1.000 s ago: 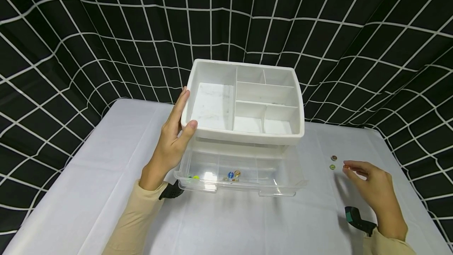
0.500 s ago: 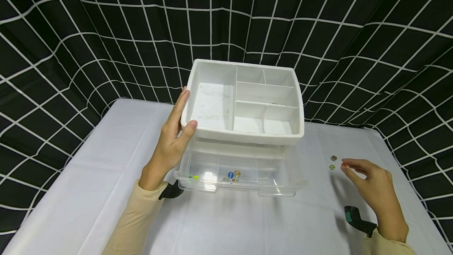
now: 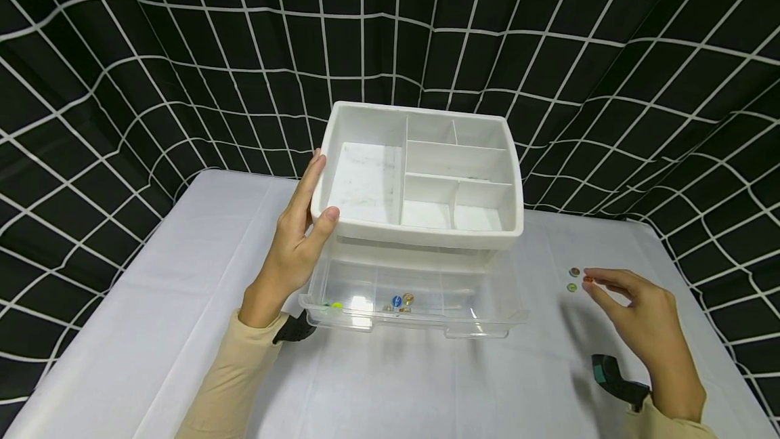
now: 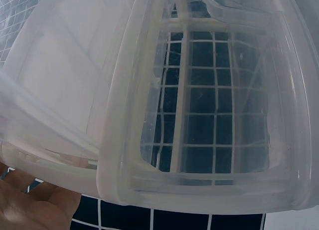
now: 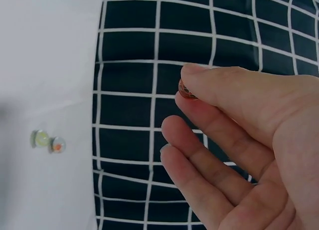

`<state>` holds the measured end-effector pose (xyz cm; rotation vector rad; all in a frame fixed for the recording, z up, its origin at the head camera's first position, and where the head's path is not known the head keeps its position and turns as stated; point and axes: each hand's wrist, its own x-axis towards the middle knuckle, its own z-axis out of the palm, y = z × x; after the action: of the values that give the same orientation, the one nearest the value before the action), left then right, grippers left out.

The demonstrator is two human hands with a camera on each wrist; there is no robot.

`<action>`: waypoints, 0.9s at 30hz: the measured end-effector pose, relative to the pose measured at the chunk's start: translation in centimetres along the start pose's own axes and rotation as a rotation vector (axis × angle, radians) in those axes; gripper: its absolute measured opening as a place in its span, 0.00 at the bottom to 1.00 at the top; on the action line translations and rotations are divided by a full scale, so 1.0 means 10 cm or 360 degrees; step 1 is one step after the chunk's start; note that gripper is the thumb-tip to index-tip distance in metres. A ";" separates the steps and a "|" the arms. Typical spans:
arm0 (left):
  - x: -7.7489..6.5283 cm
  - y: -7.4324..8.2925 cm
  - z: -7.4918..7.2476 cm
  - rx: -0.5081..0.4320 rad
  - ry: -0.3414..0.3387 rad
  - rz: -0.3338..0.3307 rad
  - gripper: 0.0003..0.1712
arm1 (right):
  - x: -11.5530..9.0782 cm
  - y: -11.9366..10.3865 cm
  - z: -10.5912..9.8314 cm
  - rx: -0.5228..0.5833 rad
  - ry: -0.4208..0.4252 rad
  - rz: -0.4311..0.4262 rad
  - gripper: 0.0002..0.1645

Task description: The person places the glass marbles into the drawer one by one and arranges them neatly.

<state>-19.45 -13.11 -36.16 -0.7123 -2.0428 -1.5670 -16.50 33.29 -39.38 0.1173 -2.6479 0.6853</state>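
Observation:
My left hand [image 3: 294,242] holds the left front corner of a white desk organizer [image 3: 426,234], its thumb on the rim and its fingers along the side. Below the organizer a clear plastic drawer [image 3: 487,314] is pulled out, with several glass marbles [image 3: 397,301] inside. In the left wrist view the drawer [image 4: 114,155] fills the picture; only part of the hand [image 4: 35,205] shows. My right hand [image 3: 646,317] pinches a reddish-orange marble [image 5: 186,90] between thumb and index finger, raised above the cloth. Near its fingertips lie a green marble [image 3: 571,287] and a brownish marble [image 3: 575,272].
A white cloth [image 3: 390,385] covers the table. Black curtains with a white grid [image 3: 378,32] stand behind and at both sides. The organizer's top has several divided compartments [image 3: 457,161].
My right hand has shifted slightly left and away from me with the orange marble, towards the two loose marbles. The left hand, organizer and drawer stay essentially in place.

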 end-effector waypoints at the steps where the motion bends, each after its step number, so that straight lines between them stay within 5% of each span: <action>1: 0.00 0.00 0.00 0.0002 0.0000 0.0000 0.39 | 0.00 -0.01 -0.01 0.0004 0.0004 -0.0008 0.12; 27: 0.00 0.01 0.00 0.0014 0.0001 -0.0004 0.38 | -0.03 -0.47 -0.11 0.0016 0.0111 -0.0204 0.12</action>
<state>-19.41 -13.08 -36.09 -0.7059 -2.0496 -1.5584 -14.99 29.73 -36.55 0.2592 -2.5454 0.6483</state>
